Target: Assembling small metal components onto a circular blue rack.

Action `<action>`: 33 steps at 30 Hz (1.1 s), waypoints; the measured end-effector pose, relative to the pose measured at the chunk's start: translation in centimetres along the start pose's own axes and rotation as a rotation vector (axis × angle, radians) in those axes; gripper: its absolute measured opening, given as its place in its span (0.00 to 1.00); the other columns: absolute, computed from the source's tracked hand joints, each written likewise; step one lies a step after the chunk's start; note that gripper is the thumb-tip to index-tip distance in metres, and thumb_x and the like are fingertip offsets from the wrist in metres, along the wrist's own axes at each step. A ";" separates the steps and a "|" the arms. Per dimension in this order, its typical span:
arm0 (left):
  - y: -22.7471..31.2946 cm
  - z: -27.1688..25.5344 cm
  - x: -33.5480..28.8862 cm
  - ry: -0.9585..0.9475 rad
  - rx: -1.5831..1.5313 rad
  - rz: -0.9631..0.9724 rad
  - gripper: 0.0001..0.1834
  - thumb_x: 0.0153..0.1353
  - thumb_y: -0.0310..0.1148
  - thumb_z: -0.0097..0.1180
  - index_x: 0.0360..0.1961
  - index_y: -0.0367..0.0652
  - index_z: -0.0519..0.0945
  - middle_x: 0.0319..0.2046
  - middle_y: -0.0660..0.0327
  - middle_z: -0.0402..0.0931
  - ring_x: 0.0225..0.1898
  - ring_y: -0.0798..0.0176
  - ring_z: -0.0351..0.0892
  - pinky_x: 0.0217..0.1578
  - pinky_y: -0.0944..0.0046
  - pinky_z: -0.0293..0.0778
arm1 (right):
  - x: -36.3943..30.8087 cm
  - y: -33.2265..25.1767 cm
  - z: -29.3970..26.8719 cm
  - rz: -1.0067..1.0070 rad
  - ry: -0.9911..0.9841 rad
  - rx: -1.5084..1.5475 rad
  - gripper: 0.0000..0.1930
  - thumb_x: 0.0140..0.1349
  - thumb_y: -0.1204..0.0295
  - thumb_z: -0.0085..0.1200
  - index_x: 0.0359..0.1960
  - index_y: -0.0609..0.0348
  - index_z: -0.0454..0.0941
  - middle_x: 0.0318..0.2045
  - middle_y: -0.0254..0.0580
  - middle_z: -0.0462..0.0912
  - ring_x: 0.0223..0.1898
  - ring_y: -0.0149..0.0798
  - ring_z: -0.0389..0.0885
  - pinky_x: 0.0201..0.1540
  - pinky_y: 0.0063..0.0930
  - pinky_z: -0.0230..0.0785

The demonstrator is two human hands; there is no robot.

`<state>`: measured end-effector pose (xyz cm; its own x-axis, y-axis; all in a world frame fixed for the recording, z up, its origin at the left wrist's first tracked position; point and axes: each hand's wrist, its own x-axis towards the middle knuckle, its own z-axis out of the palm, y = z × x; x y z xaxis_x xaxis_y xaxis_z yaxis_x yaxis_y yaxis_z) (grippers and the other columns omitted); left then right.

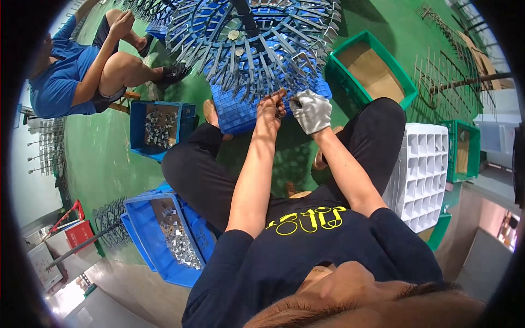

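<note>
My bare left hand (270, 113) is closed with its fingers curled, close to the near edge of a round rack (257, 46) of many dark metal prongs. Some small dark pieces seem to sit in its palm, too small to name. Beside it, my right hand (313, 112) wears a white glove and is closed in a pinch near the prong tips. What lies between its fingers is hidden. Beneath the rack stands a blue plastic crate (232, 112) with a grid surface.
Blue bins of small metal pieces (158, 126) (183, 246) stand to my left. At the right are a green crate (369, 41), a white compartment tray (424, 169) and another green crate (464, 164). A seated person (68, 82) in blue works at the far left.
</note>
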<state>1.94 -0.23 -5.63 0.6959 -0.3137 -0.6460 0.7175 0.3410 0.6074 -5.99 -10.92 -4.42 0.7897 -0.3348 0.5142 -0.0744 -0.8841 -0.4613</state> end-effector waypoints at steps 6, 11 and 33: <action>0.0 0.0 0.2 0.004 -0.003 -0.003 0.05 0.56 0.27 0.60 0.33 0.40 0.82 0.14 0.68 0.66 0.12 0.74 0.62 0.10 0.76 0.56 | 0.6 -0.5 -0.3 -0.033 0.015 -0.046 0.03 0.47 0.70 0.58 0.21 0.54 0.80 0.22 0.33 0.81 0.23 0.38 0.78 0.28 0.27 0.69; -0.1 -0.1 0.3 0.000 -0.004 -0.009 0.05 0.56 0.28 0.60 0.34 0.40 0.82 0.14 0.68 0.66 0.12 0.74 0.62 0.10 0.76 0.56 | 1.0 -0.9 -0.4 -0.015 -0.002 -0.117 0.04 0.47 0.69 0.58 0.20 0.53 0.79 0.22 0.34 0.81 0.22 0.39 0.78 0.27 0.28 0.69; -2.0 -3.7 -3.4 -0.183 -0.126 -0.184 0.35 0.61 0.64 0.42 0.40 0.37 0.79 0.21 0.63 0.73 0.17 0.68 0.70 0.14 0.71 0.66 | 0.7 -2.0 -4.6 0.148 -0.475 0.057 0.07 0.51 0.64 0.56 0.26 0.53 0.81 0.24 0.39 0.82 0.27 0.46 0.79 0.31 0.35 0.70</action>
<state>-1.98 3.45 -6.32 0.5560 -0.5317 -0.6389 0.8311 0.3669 0.4180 -8.09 -10.85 0.19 0.9641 -0.2585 0.0602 -0.1840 -0.8144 -0.5503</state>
